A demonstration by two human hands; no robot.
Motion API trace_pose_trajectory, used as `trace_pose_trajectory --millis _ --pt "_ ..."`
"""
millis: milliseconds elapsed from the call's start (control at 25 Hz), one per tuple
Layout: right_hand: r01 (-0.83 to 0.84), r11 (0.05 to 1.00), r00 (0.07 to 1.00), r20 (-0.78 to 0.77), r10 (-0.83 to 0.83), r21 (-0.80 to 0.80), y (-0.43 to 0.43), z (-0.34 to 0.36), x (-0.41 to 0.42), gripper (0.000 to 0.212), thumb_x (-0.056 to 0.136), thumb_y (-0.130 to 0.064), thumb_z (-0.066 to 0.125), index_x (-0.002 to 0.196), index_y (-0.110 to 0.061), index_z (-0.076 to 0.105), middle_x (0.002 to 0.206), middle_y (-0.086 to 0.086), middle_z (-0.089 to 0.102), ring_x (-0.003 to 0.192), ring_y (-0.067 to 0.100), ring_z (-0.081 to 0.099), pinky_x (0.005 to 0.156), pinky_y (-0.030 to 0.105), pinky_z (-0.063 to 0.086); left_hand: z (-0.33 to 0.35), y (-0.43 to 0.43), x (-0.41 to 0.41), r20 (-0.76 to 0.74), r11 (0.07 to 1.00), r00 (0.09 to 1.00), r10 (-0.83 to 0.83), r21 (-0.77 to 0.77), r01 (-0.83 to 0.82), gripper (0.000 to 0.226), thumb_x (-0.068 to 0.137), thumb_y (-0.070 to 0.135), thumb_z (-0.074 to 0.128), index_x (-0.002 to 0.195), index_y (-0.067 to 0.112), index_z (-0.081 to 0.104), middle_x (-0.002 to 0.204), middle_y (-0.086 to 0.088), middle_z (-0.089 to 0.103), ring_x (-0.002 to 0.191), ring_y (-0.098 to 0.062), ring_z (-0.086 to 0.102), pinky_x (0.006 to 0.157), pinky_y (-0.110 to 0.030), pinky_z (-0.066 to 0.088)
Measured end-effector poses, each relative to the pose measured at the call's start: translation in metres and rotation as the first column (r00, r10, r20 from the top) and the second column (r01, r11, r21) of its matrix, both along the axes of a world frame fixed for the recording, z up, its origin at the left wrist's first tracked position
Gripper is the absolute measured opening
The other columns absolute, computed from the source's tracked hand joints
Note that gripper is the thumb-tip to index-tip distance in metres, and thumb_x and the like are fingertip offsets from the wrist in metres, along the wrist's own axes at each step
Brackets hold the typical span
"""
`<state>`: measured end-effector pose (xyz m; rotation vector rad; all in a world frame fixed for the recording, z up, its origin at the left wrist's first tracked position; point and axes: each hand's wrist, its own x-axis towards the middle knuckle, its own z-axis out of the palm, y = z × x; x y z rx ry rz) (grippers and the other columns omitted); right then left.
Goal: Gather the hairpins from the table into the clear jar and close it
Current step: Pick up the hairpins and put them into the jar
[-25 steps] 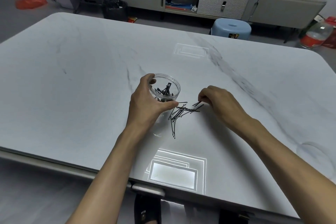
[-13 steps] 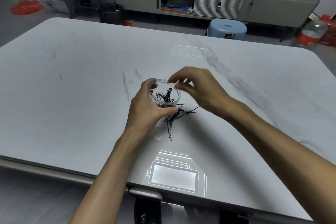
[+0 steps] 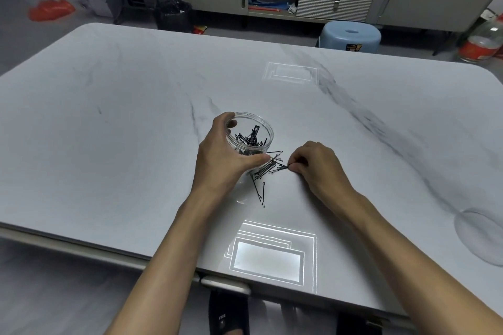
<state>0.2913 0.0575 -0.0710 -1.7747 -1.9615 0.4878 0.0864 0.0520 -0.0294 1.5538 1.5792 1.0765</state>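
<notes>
The jar [image 3: 269, 132] stands upright and uncapped near the middle of the table [image 3: 109, 144], well apart from every edge. The left hand [image 3: 223, 156] grips it from the near-left side, with one digit laid along the near wall and the others curled round the left wall up to the rim. Inside the jar lies a tangle of black hairpins [image 3: 251, 139]. A pile [image 3: 268, 167] of further hairpins lies on the tabletop, touching the base of the jar on its near-right side and spreading to the right. Two strays [image 3: 261, 194] lie just nearer the person, pointing toward the near edge. The right hand [image 3: 318, 166] sits low over the tabletop with its fingers curled tight, and thumb and forefinger pinch the right end of the pile. The number of pins in the pinch cannot be told. Both forearms cross the near edge and converge on the jar. Broad stretches of tabletop separate the hands from the left, far and right edges; the stretch to the near edge is shorter. A faint clear disc, probably the lid [image 3: 481, 236], lies flat by the right edge, well apart from both hands. Beyond the far edge stand a blue stool [image 3: 351, 35] and a low cabinet [image 3: 408, 0].
</notes>
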Motion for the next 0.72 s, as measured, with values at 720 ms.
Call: trace_pose_trajectory --millis 720 --pt "-0.056 0.949 0.976 -0.182 0.117 0.311 -0.003 0.063 -0.009 0.007 0.086 -0.004 0.065 0.084 -0.011 0.064 0.073 -0.002 0.064 0.066 0.013 0.053 0.064 0.025 0.041 -0.006 -0.001 0.008 -0.052 0.994 0.992 -0.111 -0.018 0.11 0.095 0.051 0.032 0.094 0.133 0.032 0.045 0.126 0.013 0.057 0.117 -0.006 0.051 0.093 -0.024 0.043"
